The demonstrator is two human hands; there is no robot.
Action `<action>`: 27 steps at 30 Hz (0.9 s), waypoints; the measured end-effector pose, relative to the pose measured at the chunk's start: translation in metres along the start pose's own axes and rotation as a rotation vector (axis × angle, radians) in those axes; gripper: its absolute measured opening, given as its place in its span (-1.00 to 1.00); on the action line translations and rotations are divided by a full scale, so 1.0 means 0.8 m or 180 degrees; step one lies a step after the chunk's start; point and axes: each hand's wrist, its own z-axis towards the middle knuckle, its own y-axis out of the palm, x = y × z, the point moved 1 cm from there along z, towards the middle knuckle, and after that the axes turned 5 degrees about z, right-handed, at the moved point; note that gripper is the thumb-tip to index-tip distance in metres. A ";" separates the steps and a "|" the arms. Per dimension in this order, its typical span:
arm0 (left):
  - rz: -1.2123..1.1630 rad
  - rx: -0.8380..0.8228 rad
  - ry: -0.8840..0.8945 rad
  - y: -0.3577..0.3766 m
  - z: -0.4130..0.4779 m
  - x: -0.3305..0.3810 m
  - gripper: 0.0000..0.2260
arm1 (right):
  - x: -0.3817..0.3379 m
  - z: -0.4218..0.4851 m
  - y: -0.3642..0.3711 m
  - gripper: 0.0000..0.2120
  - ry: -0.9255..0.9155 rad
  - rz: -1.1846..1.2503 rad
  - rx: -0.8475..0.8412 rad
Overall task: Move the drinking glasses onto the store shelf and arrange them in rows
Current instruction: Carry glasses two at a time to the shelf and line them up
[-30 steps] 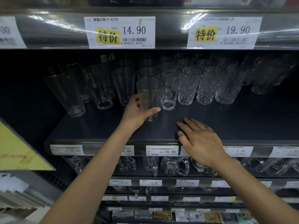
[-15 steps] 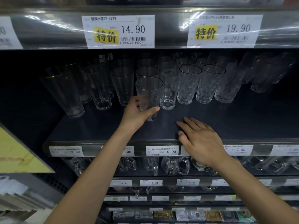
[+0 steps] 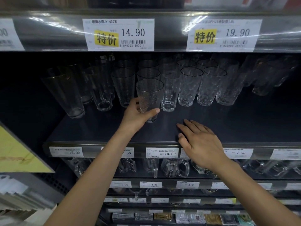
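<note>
Both of your hands are up at the dark shelf (image 3: pixel 97 131). Your left hand (image 3: pixel 136 115) grips a textured tumbler (image 3: pixel 149 93) low on its body, with the thumb lying across the front just above the base and the fingers curled round the back. The tumbler stands upright, about midway back on the shelf, at the front of a column of matching textured glasses (image 3: pixel 148 74) that runs back into shadow. From this angle you cannot tell whether its base rests on the shelf or hangs just off it.

Just beside it on your right stands a tall clear glass (image 3: pixel 169 95), and beyond that is a row of dimpled glasses with dark rims (image 3: pixel 190 88). On your left are another textured glass (image 3: pixel 123 88) and several tall plain glasses (image 3: pixel 101 93).

Your right hand (image 3: pixel 200 144) lies palm down on the front part of the shelf, apart from the tumbler, to its right and nearer the edge. Its fingers are straight and close together, pointing toward the back left, and it holds nothing. The heel of the hand overhangs the front edge.

A 10.00 price label (image 3: pixel 162 152) sits on that edge between your two forearms. The shelf edge above carries a 14.90 tag (image 3: pixel 118 35) and a 19.90 tag (image 3: pixel 224 35). Glass mugs (image 3: pixel 175 167) fill the level below.
</note>
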 end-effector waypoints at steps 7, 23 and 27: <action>0.0318 -0.0419 -0.0114 -0.013 -0.014 0.022 -0.39 | 0.001 0.001 -0.001 -0.29 -0.0050 0.0018 -0.0018; -0.0086 -0.0263 -0.0098 -0.015 -0.098 0.057 -0.96 | 0.017 -0.033 -0.076 -0.89 0.0860 0.3643 0.0820; -0.0302 -0.0800 0.0100 0.036 -0.116 0.087 -0.92 | 0.045 -0.076 -0.106 -0.85 0.1066 0.3953 0.1353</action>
